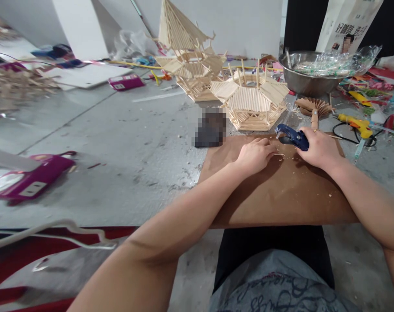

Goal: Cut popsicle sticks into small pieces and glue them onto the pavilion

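Over the brown board [249, 199], my left hand [254, 155] is closed on a short thin wooden stick [279, 154], whose end pokes out to the right of the fingers. My right hand [318, 146] grips a dark blue hand cutter [292, 137], its head pointing left, above the board's back edge. Small pale wood bits lie on the board. Just behind it stands a hexagonal wooden-stick model [251, 102]. A taller stick model with a pointed roof [195, 65] stands further back to the left.
A steel bowl [309, 82] holding plastic wrap stands at the back right. Near it lie a folded paper fan [314, 106] and a yellow glue gun [356, 124] with a black cable. Purple boxes [44, 177] are on the left. A dark blurred object [211, 128] touches the board's corner.
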Demonstrator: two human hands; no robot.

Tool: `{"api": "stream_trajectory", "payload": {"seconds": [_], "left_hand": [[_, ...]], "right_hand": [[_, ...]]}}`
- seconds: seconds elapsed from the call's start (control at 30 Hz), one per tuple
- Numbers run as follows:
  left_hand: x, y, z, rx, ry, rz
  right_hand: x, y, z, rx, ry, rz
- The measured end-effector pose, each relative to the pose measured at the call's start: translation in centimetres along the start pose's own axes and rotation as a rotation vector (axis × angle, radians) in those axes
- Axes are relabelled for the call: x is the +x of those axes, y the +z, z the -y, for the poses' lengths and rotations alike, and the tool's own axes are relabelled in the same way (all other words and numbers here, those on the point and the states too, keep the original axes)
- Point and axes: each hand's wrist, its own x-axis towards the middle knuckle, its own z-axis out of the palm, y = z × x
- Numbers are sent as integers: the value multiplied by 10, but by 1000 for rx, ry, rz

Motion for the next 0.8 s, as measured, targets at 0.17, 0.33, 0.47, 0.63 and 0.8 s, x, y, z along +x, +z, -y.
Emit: {"api": "stream_trajectory", "payload": {"seconds": [0.17,0.33,0.47,0.63,0.8], "left_hand": [[-2,2,-2,27,44,-21],[-3,-1,-6,78,114,7],[-3,-2,-7,117,135,25],[-3,-3,-8,104,122,33],[-3,-6,-15,134,144,62]], "right_hand": [[-1,-1,1,15,-12,2],[-1,-3,3,24,3,19],[-1,-3,4,31,14,40],[-1,-2,4,45,-2,16],[-2,-3,6,53,-12,14]]}}
